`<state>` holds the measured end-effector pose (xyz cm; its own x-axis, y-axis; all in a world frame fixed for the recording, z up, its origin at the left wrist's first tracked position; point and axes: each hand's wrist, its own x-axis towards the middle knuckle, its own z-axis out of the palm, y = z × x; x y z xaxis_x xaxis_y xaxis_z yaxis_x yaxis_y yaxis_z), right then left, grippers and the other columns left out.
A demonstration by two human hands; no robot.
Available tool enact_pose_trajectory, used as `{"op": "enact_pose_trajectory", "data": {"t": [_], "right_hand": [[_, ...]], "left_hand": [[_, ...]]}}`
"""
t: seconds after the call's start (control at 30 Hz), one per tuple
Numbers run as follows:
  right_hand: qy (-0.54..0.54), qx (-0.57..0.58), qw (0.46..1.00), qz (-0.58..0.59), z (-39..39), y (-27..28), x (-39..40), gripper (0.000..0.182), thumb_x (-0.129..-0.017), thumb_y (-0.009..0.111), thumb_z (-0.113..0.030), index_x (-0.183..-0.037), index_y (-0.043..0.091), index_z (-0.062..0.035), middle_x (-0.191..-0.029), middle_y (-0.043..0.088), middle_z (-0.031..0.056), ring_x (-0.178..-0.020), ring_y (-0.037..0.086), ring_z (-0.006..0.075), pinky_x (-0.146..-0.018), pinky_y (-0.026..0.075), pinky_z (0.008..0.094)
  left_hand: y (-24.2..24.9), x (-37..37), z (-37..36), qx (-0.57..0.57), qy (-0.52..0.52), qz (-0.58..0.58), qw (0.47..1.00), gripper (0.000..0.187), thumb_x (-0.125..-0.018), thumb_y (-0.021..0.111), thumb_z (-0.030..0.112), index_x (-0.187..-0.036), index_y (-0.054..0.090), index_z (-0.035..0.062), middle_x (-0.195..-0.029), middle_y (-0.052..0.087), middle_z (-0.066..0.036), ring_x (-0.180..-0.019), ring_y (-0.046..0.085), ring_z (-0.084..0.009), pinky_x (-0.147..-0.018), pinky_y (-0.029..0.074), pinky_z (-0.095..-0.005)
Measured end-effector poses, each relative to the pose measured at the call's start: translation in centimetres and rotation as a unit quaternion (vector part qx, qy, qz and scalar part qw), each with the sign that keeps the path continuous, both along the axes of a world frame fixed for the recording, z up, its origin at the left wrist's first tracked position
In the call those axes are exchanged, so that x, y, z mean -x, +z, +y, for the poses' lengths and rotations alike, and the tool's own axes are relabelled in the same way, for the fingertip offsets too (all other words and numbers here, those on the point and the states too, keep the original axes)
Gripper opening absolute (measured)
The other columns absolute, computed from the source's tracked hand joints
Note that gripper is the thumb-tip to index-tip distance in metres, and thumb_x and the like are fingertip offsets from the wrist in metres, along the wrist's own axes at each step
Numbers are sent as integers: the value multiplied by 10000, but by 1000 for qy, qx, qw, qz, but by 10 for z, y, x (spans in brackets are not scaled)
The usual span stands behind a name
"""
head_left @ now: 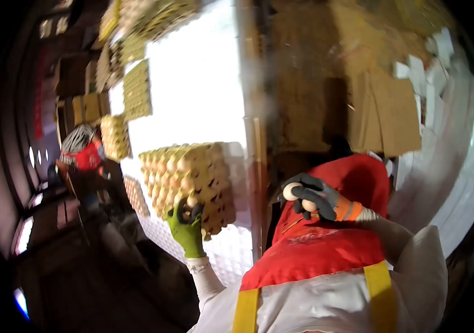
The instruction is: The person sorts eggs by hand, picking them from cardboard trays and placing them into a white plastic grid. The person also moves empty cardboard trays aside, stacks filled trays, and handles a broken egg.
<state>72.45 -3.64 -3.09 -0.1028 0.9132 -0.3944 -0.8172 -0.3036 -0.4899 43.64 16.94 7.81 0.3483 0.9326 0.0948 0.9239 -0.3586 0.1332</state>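
Note:
My left hand (pixel 186 230), in a green glove with dark fingertips, is at the near edge of a stack of egg trays (pixel 217 177). Its fingers curl around an egg (pixel 191 201) at the corner of the top tray, which carries rows of brown eggs. In front of the red apron (pixel 325 238), my right hand (pixel 328 201) wears a grey and orange glove. Two eggs show in its closed fingers: a pale egg (pixel 291 191) and a browner egg (pixel 308 205). Its palm is hidden.
More egg trays (pixel 137 89) stand along the white table (pixel 192 83). A person in red (pixel 86 155) is at the far left, beside another tray stack (pixel 114 136). Flattened cardboard (pixel 387 114) lies on the floor at right, near white sheeting (pixel 442 172).

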Motion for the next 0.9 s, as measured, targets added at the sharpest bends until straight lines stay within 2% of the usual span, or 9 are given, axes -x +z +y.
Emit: {"op": "enact_pose_trajectory", "data": {"t": [0.1,0.17,0.23,0.3,0.37,0.43,0.57,0.8,0.9], "right_hand": [[-31,32,998,42,-21,-27,-1,287,-1011,617,-285,-1177,589,-53,-985,647,45,-764,646,138,-626,489,262],[-68,36,995,59,-29,-50,9,267,-1012,625,-274,-1173,602,-62,-995,651,36,-779,649,129,-651,487,260],[-97,71,989,87,-32,-76,24,223,-994,655,-254,-1139,636,-86,-948,638,-15,-678,530,67,-621,427,229],[-137,70,977,149,-41,-101,39,223,-979,678,-240,-1144,641,-95,-900,618,-36,-653,465,49,-598,391,218],[-117,115,958,234,-46,-138,60,233,-970,690,-233,-1147,642,-90,-877,607,-31,-660,473,49,-582,386,223],[-141,142,952,231,-56,-128,45,243,-971,686,-236,-1156,639,-86,-891,614,-19,-671,506,59,-579,401,231],[-133,146,954,224,-60,-128,31,295,-965,691,-266,-1180,622,-77,-957,648,21,-752,614,111,-597,478,263],[-144,108,977,117,-56,-95,10,285,-964,690,-268,-1170,615,-85,-969,646,10,-760,606,101,-567,486,244],[-141,113,979,94,-62,-88,8,278,-965,688,-281,-1155,614,-92,-948,634,8,-759,608,102,-569,493,246]], "left_hand": [[-11,11,-2,-48,-23,94,994,503,-709,841,81,-1191,698,84,-1089,618,-108,-955,633,-280,-816,525,-365],[-10,-18,-17,-40,42,85,995,485,-720,781,9,-1193,680,34,-1119,621,-127,-997,638,-315,-878,523,-375],[-10,-23,-16,-69,15,112,991,416,-771,774,24,-1175,672,9,-1109,640,-119,-996,639,-295,-899,517,-376],[-13,-24,-12,-30,21,42,998,357,-805,773,45,-1143,670,-1,-1092,669,-108,-992,639,-263,-905,513,-368],[-11,-28,-9,1,35,1,999,299,-811,764,-4,-1094,668,-3,-1001,694,-51,-893,632,-182,-845,521,-322],[-2,-19,3,69,43,-7,997,357,-778,718,-62,-1122,681,26,-1019,692,-26,-865,628,-142,-791,529,-289],[9,-9,24,214,183,-150,948,299,-917,741,112,-1204,672,61,-825,651,42,-602,489,-19,-525,376,-192],[5,15,27,239,167,-194,937,355,-925,737,123,-1263,659,46,-727,536,89,-555,408,-7,-502,323,-187],[0,14,21,201,139,-204,948,369,-903,738,53,-1264,666,19,-907,629,33,-632,504,-36,-550,410,-185]]}}
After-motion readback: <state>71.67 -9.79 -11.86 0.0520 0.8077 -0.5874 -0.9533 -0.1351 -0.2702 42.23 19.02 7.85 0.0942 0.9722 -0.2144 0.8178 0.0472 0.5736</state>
